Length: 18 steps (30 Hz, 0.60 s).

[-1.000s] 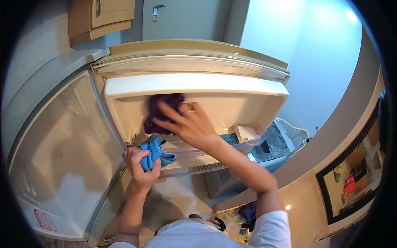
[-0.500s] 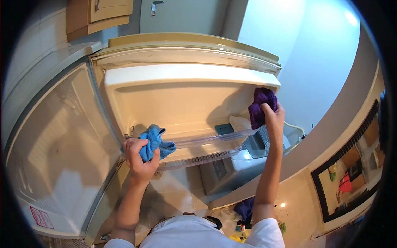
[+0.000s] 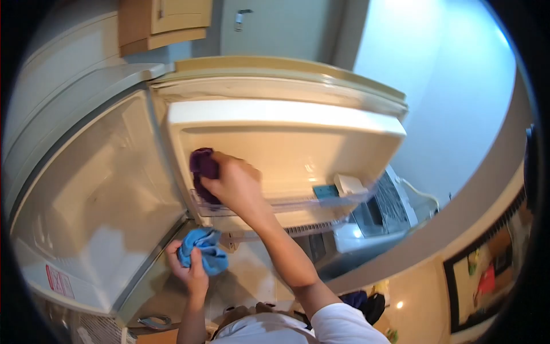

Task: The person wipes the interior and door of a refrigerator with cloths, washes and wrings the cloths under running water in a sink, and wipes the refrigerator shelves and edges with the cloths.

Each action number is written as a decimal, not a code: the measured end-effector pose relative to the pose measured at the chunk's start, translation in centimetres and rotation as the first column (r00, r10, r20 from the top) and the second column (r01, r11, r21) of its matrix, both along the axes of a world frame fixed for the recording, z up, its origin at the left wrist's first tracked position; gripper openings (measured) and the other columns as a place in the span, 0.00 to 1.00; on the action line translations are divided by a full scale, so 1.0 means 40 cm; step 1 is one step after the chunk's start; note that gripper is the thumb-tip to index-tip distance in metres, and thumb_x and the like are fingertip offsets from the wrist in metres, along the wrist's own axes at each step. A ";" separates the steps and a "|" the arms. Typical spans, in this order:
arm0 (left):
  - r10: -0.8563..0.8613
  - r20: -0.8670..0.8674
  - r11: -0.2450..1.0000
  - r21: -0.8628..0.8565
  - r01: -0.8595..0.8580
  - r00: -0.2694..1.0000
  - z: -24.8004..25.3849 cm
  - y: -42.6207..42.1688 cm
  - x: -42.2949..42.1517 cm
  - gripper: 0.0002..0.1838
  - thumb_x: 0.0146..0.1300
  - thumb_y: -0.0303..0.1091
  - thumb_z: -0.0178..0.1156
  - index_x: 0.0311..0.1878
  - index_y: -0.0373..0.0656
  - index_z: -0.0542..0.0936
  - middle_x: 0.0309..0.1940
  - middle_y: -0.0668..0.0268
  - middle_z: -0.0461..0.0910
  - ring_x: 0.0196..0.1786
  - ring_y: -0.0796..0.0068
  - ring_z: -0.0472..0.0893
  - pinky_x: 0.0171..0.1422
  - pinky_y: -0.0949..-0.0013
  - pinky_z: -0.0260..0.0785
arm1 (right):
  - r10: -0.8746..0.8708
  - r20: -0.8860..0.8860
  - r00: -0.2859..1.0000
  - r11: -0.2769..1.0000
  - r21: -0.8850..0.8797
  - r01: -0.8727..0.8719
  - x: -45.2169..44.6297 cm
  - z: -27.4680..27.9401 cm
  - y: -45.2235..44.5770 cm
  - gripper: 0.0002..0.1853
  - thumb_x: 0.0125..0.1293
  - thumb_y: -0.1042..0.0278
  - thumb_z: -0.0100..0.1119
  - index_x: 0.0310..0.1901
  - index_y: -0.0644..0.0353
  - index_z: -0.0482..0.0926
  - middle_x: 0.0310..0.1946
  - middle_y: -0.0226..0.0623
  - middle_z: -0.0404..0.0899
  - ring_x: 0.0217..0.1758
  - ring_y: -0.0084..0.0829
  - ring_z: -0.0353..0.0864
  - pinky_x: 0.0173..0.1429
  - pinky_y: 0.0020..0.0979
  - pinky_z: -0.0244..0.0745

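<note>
My right hand point(image 3: 238, 183) grips a dark purple cloth point(image 3: 204, 172) and presses it against the left inner side of the open refrigerator door point(image 3: 275, 155), just above the clear plastic shelf rail point(image 3: 286, 204). Below the door's left end, my left hand point(image 3: 189, 269) holds a crumpled blue cloth point(image 3: 203, 249) in front of my body. A teal sponge-like piece point(image 3: 325, 191) and a small white box-like item point(image 3: 349, 184) sit at the right end of the door shelf.
The refrigerator compartment point(image 3: 97, 195) stands open at left. A washing machine point(image 3: 366, 223) is behind the door on the right. A wooden cabinet point(image 3: 180, 23) hangs above, and a black-framed mirror point(image 3: 487, 275) is at lower right. Dark items point(image 3: 366, 304) lie on the floor.
My right hand has swept the purple cloth from the door's right end to its left end. My left hand has lowered the blue cloth away from the shelf. The view has shifted.
</note>
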<state>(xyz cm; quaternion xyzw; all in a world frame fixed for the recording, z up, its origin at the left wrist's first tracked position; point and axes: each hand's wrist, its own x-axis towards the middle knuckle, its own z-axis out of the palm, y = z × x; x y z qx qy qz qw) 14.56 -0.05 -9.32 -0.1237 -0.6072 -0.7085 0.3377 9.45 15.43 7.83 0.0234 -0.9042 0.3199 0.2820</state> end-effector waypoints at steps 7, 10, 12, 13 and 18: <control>0.232 0.468 0.953 0.065 -0.295 0.853 -0.102 -0.224 0.241 0.10 0.62 0.29 0.56 0.45 0.37 0.75 0.41 0.66 0.76 0.43 0.79 0.73 0.51 0.74 0.65 | -0.003 -0.582 0.813 0.654 -0.616 -0.439 0.177 -0.093 -0.012 0.21 0.56 0.76 0.62 0.51 0.69 0.72 0.47 0.41 0.77 0.47 0.32 0.78 0.54 0.32 0.72; 0.402 0.511 0.898 -0.057 -0.437 0.760 -0.151 -0.349 0.379 0.11 0.62 0.31 0.57 0.45 0.37 0.75 0.37 0.67 0.78 0.40 0.78 0.75 0.49 0.74 0.68 | -0.003 -0.615 0.789 0.155 -0.780 -0.607 0.225 -0.227 -0.153 0.24 0.57 0.79 0.57 0.57 0.67 0.66 0.48 0.43 0.75 0.47 0.32 0.77 0.54 0.33 0.72; 0.299 0.576 0.876 0.151 -0.458 0.761 -0.181 -0.421 0.484 0.12 0.62 0.33 0.59 0.46 0.38 0.75 0.38 0.67 0.78 0.40 0.78 0.76 0.49 0.74 0.68 | 0.432 -0.300 0.850 0.230 -0.875 -0.426 0.281 -0.296 -0.243 0.28 0.57 0.80 0.59 0.59 0.67 0.63 0.46 0.40 0.74 0.48 0.30 0.76 0.53 0.30 0.72; 0.279 0.615 0.871 0.162 -0.464 0.737 -0.160 -0.445 0.527 0.14 0.63 0.35 0.58 0.48 0.38 0.74 0.39 0.67 0.77 0.42 0.77 0.76 0.51 0.72 0.68 | 0.682 -0.167 0.712 0.211 -0.887 -0.410 0.302 -0.314 -0.308 0.28 0.56 0.78 0.62 0.58 0.66 0.63 0.45 0.39 0.74 0.48 0.29 0.75 0.53 0.29 0.71; 0.022 0.448 0.891 0.397 -0.221 0.894 -0.122 -0.560 0.651 0.32 0.65 0.55 0.50 0.63 0.40 0.64 0.55 0.64 0.71 0.57 0.74 0.70 0.60 0.66 0.64 | 0.938 0.219 0.267 0.344 -0.528 -0.776 0.460 -0.419 -0.661 0.23 0.52 0.68 0.69 0.47 0.60 0.68 0.38 0.41 0.75 0.37 0.33 0.77 0.42 0.28 0.73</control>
